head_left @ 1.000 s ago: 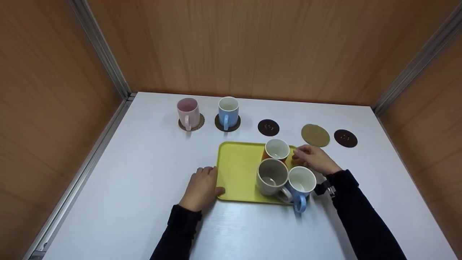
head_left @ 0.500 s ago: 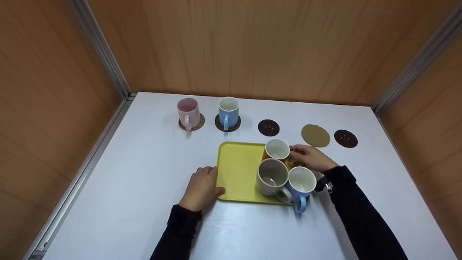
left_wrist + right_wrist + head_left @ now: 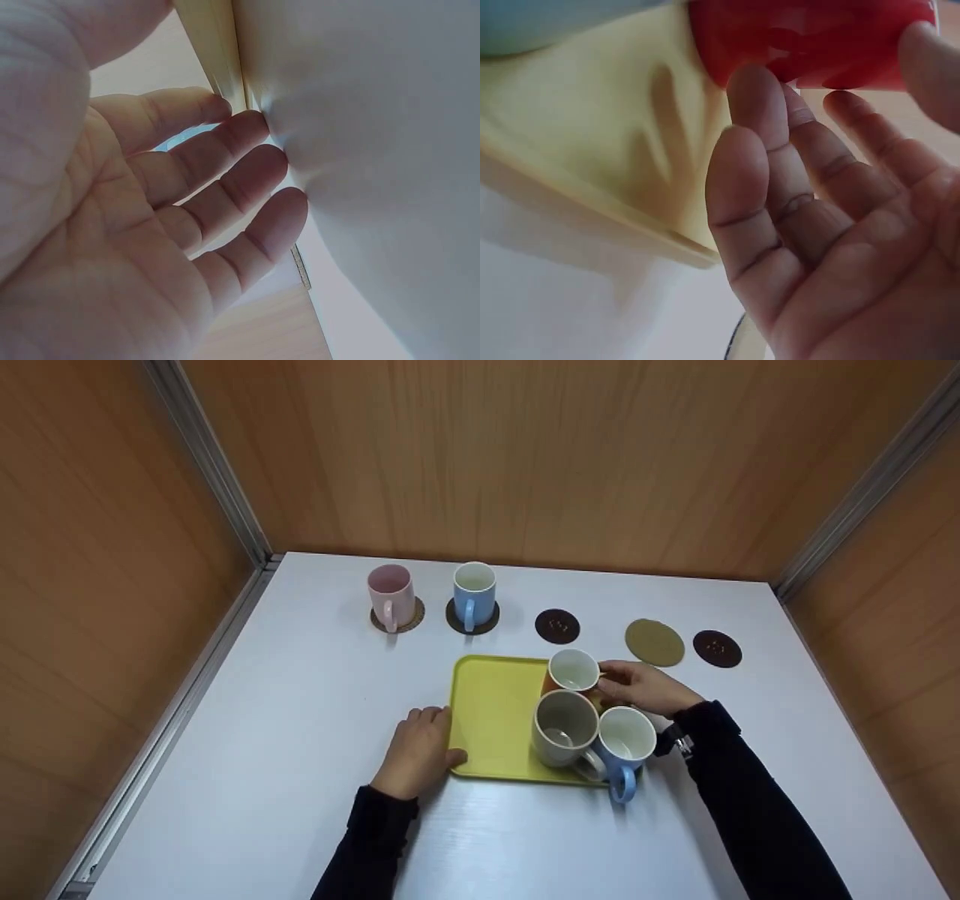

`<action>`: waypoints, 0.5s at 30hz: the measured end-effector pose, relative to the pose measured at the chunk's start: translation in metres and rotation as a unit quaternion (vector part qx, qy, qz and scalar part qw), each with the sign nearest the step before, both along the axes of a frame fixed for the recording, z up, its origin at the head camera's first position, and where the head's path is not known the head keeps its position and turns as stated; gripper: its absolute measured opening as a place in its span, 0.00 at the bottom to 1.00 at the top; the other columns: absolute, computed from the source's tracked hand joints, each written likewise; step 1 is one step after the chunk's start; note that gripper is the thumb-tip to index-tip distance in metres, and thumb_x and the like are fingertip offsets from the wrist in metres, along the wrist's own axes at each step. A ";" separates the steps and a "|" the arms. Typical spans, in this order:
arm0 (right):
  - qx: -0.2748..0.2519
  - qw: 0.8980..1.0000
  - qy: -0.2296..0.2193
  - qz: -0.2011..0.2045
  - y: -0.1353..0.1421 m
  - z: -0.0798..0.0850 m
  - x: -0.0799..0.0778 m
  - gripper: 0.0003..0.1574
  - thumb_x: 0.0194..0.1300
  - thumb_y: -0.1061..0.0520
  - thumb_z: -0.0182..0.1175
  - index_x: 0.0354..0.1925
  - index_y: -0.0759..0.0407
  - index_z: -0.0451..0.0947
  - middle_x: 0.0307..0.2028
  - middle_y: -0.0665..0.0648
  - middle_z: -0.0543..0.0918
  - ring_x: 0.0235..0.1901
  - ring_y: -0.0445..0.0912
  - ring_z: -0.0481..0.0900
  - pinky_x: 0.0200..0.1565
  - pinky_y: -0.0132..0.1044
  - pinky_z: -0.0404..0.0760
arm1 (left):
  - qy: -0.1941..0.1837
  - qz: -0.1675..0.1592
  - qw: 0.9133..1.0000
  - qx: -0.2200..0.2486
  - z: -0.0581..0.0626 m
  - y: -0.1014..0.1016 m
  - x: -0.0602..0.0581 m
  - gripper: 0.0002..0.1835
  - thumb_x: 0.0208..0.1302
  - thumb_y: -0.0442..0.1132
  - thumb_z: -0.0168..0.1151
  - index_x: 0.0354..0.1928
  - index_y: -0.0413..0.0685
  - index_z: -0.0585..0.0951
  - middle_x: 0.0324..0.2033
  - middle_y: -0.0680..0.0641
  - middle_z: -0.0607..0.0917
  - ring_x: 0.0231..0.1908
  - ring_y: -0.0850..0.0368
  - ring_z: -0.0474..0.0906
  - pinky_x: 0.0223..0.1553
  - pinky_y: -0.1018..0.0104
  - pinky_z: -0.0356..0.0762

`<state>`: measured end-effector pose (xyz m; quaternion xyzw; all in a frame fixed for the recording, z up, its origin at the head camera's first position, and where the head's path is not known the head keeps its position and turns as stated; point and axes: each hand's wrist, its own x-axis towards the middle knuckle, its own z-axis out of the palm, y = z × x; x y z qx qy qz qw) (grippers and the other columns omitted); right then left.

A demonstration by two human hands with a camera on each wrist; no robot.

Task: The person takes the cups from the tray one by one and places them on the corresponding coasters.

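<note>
My left hand (image 3: pixel 417 750) rests at the left edge of a yellow tray (image 3: pixel 487 705). Its thumb lies by the near corner; in the left wrist view the loosely bent fingers (image 3: pixel 251 180) meet the white table beside the tray edge. On the tray's right side stand a red mug (image 3: pixel 574 669) with a white inside, a large grey-white mug (image 3: pixel 564 727) and a light blue mug (image 3: pixel 627 739). My right hand (image 3: pixel 651 688) pinches the red mug at its right side, thumb and fingertips against it. In the right wrist view the red mug (image 3: pixel 817 41) lies between thumb and fingers.
Behind the tray, a pink mug (image 3: pixel 392 594) and another blue mug (image 3: pixel 475 594) stand on coasters. A dark coaster (image 3: pixel 557 626), an olive coaster (image 3: pixel 655 643) and a second dark coaster (image 3: pixel 718 649) lie to their right. A wooden wall (image 3: pixel 525 465) rises at the back.
My right hand has come left from beside the red mug onto its side, and the mug has shifted very slightly left. My left hand stays at the tray edge.
</note>
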<state>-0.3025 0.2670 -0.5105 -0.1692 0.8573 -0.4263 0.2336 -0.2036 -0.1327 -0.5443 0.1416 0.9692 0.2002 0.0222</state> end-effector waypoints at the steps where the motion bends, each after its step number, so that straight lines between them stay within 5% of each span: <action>1: -0.004 1.000 0.002 0.007 -0.001 0.001 0.000 0.36 0.81 0.46 0.60 0.77 0.62 0.69 0.65 0.65 0.84 0.66 0.56 0.82 0.61 0.35 0.83 | -0.001 0.001 1.000 0.000 0.000 0.000 0.000 0.42 0.62 0.48 0.80 0.70 0.29 0.75 0.60 0.30 0.83 0.61 0.34 0.78 0.61 0.42 0.79; 8: 0.040 0.997 0.038 0.051 -0.016 0.020 -0.005 0.41 0.71 0.43 0.72 0.74 0.56 0.72 0.64 0.62 0.84 0.61 0.54 0.84 0.58 0.37 0.83 | -0.012 0.005 1.000 0.007 0.000 0.000 -0.001 0.42 0.62 0.49 0.80 0.71 0.30 0.75 0.62 0.31 0.83 0.63 0.34 0.77 0.63 0.42 0.78; 15: 0.131 0.986 0.071 0.076 -0.039 0.052 -0.009 0.57 0.67 0.47 0.75 0.83 0.58 0.58 0.70 0.67 0.77 0.60 0.58 0.83 0.63 0.53 0.83 | -0.018 0.008 1.000 0.013 -0.001 -0.001 -0.002 0.42 0.62 0.48 0.79 0.71 0.29 0.74 0.62 0.31 0.82 0.63 0.34 0.77 0.64 0.40 0.77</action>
